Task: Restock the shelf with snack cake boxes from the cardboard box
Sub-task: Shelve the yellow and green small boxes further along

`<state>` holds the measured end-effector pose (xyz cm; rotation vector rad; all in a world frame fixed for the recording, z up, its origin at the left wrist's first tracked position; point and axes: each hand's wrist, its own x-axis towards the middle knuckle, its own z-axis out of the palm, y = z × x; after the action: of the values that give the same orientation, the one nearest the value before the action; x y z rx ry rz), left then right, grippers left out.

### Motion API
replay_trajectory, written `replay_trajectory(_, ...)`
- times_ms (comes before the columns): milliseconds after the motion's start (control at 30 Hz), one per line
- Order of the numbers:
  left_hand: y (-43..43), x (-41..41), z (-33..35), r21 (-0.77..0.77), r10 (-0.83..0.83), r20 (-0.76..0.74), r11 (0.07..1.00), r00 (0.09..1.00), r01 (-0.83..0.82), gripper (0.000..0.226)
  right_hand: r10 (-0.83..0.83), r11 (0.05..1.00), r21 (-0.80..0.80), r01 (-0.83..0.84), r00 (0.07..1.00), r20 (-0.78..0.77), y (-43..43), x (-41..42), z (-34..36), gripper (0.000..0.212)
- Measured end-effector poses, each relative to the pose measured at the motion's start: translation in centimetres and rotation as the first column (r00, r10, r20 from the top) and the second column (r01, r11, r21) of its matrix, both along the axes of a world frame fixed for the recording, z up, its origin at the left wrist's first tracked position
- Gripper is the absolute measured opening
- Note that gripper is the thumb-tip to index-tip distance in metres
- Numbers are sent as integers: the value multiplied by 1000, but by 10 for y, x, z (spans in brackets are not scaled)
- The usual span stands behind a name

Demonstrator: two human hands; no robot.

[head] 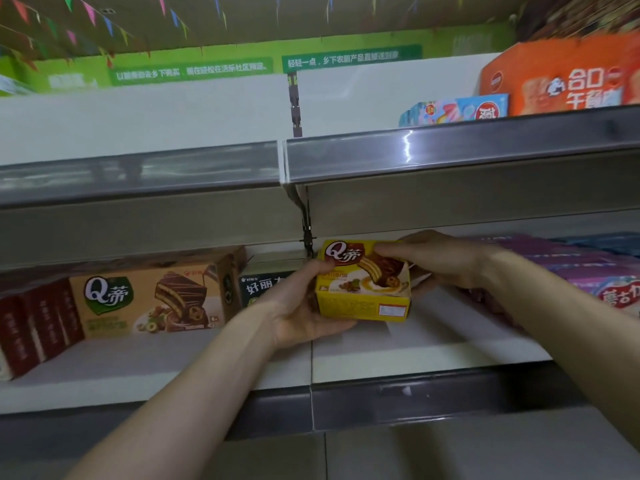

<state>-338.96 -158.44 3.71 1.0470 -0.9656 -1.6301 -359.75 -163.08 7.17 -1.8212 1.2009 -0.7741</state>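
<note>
The lower shelf [398, 344] is carrying stock under the grey-edged upper shelf [450, 154]; an orange carton [561, 74] printed "合口" is sitting on that upper shelf, top right; a tan snack cake box [149, 296] marked "Q蒂" and "6" is standing on the lower shelf at left, a dark box [258, 287] reading "好丽" showing just beside it; purple packs [588, 271] are lying at right; a small yellow snack cake box [363, 282], also "Q蒂", is hovering over the lower shelf's middle; the left hand [301, 306] is cupping its left end in a curled grip; the right hand [440, 261] is grasping its right end, thumb on the front.
</note>
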Motion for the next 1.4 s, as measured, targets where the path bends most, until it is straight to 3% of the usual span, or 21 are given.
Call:
replay_trajectory(67,3,-1,0,-8,3,99,1000,995,-3,37,-35,999,-7,35,999,-7,2,-3,0,42)
replay_trajectory(200,9,-4,-2,-50,41,136,998,990,-34,28,39,993,110,-32,997,-63,11,-14,2,34)
replay_trajectory(300,6,-6,-6,-181,148,409,980,900,-79,37,67,994,85,-63,997,-44,13,-20,4,33)
replay_trajectory(367,2,-8,-2,-320,251,600,945,760,-60,57,19,999,27,-19,999,-26,10,-20,5,46)
replay_trajectory(500,-7,-16,12,-532,440,722,846,534,21,82,-34,998,-59,29,995,-94,5,-14,7,64)
replay_trajectory(600,-14,-23,17,-529,539,842,815,26,237,90,-35,996,-91,26,994,-108,2,-1,2,64)
replay_trajectory(633,-16,-24,18,-484,523,848,829,-84,279,89,-39,995,-98,29,994,-100,1,3,0,65)
replay_trajectory(667,-19,-25,18,-429,483,865,853,-137,297,87,-41,995,-93,32,995,-94,-1,6,-3,67)
replay_trajectory(767,-29,-23,17,-372,450,868,869,-211,325,78,-35,997,-66,26,990,-139,-6,10,-9,67)
replay_trajectory(1000,-50,-17,18,-357,444,841,885,-308,299,66,-109,973,-221,72,981,-162,-35,27,-22,65)
replay_trajectory(1133,-56,-19,7,-374,476,795,873,-378,312,69,-196,921,-382,76,938,-285,-44,34,-32,62)
replay_trajectory(1400,-64,-24,-4,-444,521,717,854,-464,272,68,-296,855,-515,66,877,-379,-37,42,-42,59)
